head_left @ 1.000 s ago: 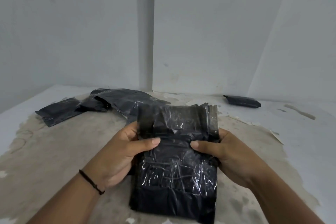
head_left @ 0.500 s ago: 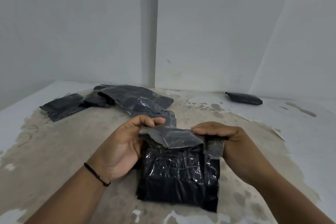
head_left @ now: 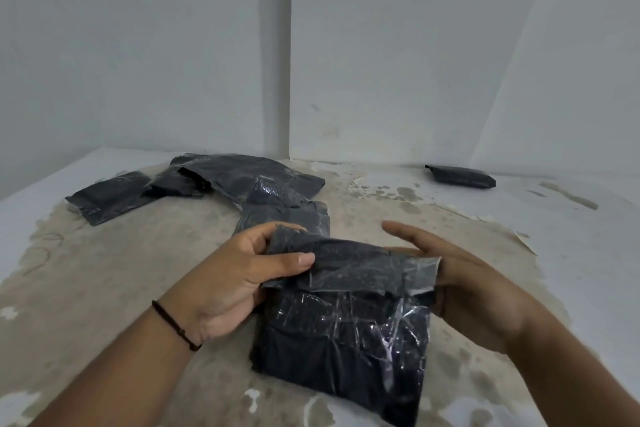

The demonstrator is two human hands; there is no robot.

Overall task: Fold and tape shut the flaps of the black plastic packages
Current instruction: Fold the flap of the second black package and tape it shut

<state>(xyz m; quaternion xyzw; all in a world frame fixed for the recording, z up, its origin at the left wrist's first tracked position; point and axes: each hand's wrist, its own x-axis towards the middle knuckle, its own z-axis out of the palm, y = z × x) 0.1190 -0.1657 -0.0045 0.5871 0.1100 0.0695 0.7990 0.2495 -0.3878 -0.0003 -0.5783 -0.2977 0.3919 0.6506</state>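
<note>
The black package [head_left: 346, 333] lies on the stained table [head_left: 138, 270] in front of the person, its top flap [head_left: 349, 263] folded over. The left hand [head_left: 239, 281] pinches the flap's left corner between thumb and fingers. The right hand [head_left: 460, 284] rests against the package's right edge, fingers straight and together. More packages [head_left: 214, 184] lie behind.

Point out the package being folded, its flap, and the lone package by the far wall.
package [head_left: 346, 350]: head view, lower front face.
flap [head_left: 360, 265]: head view, middle of folded-over strip.
lone package [head_left: 460, 176]: head view, top surface.
</note>
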